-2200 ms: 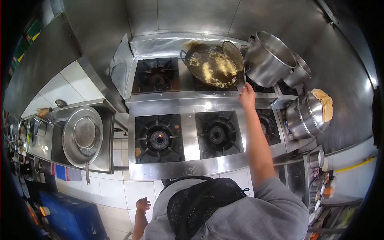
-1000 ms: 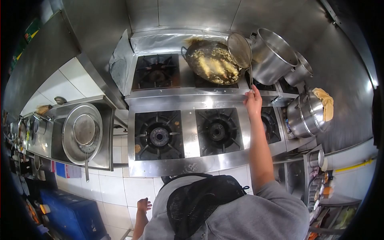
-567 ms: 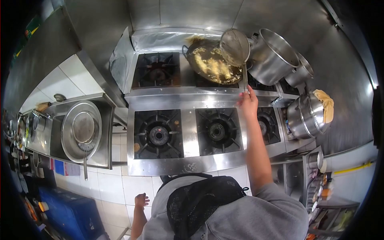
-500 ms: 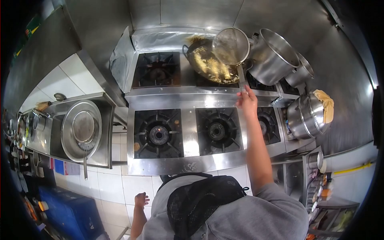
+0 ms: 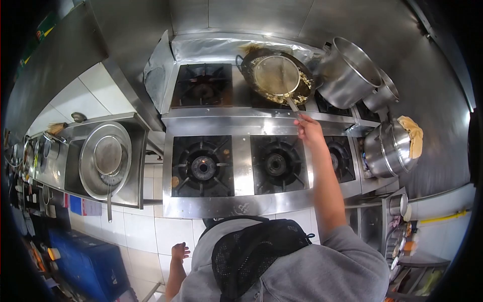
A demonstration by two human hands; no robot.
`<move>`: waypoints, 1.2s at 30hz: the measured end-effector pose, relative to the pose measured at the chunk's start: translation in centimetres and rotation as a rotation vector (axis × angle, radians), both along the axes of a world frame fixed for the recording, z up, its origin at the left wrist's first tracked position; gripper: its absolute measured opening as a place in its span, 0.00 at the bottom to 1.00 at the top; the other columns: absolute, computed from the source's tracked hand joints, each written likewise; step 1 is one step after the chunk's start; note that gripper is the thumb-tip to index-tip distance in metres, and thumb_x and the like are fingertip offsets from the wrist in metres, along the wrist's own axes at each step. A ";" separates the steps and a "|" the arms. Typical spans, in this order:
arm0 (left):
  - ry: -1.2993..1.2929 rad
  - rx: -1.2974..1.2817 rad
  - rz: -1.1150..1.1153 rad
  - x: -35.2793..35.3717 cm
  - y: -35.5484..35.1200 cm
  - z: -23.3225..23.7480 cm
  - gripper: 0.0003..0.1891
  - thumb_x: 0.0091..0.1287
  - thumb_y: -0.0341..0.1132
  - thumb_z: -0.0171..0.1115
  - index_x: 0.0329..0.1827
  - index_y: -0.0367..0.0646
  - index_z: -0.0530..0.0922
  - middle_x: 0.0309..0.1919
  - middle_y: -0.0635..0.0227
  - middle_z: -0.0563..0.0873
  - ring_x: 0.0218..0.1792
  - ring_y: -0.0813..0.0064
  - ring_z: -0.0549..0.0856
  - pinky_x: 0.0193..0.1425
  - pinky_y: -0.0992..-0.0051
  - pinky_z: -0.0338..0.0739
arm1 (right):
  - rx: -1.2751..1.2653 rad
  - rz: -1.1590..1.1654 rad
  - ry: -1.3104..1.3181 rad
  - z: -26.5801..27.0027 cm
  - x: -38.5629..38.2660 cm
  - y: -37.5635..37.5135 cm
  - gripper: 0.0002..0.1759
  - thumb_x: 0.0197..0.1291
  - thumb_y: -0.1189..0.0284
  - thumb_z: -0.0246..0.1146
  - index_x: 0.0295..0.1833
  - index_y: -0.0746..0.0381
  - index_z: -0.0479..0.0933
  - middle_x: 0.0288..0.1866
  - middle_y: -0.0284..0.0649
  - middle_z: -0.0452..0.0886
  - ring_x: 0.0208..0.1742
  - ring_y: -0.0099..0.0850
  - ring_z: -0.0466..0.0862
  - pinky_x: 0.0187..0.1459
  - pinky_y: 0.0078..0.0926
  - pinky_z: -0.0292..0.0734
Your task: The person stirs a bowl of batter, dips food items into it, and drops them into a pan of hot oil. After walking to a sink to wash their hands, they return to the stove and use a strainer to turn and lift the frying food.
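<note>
My right hand [image 5: 309,130] is closed round the handle of a round mesh strainer [image 5: 276,74]. The strainer's bowl lies over the dark wok [image 5: 247,75] on the back row of the stove and hides most of its inside. Pale yellow fried food [image 5: 304,84] shows along the wok's right side and lower rim. My left hand [image 5: 180,251] hangs low beside my body, above the tiled floor, its fingers loosely bent and apart with nothing in them.
Tall steel pots [image 5: 347,75] stand right of the wok, and a lidded pot [image 5: 387,150] with a cloth is nearer. Front burners [image 5: 203,167] lie between me and the wok. At left, a metal basin [image 5: 86,171] holds a second strainer [image 5: 107,156]. A blue box [image 5: 85,261] stands on the floor.
The strainer has moved left and down from above the wok's right edge to over its middle, covering food that showed before. My left hand stays low at my side.
</note>
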State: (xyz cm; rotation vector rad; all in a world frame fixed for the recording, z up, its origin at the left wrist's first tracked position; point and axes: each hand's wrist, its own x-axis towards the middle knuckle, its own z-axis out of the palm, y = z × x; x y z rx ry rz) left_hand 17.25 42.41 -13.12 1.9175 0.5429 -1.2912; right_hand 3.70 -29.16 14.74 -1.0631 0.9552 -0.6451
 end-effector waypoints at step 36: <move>0.129 -0.048 -0.008 -4.8 6.8 -6.6 0.17 0.71 0.42 0.54 0.51 0.35 0.79 0.39 0.58 0.88 0.33 0.64 0.90 0.29 0.63 0.83 | 0.263 1.097 1.021 -20.9 -32.9 23.1 0.25 0.78 0.55 0.51 0.75 0.50 0.69 0.60 0.43 0.84 0.50 0.43 0.88 0.42 0.40 0.86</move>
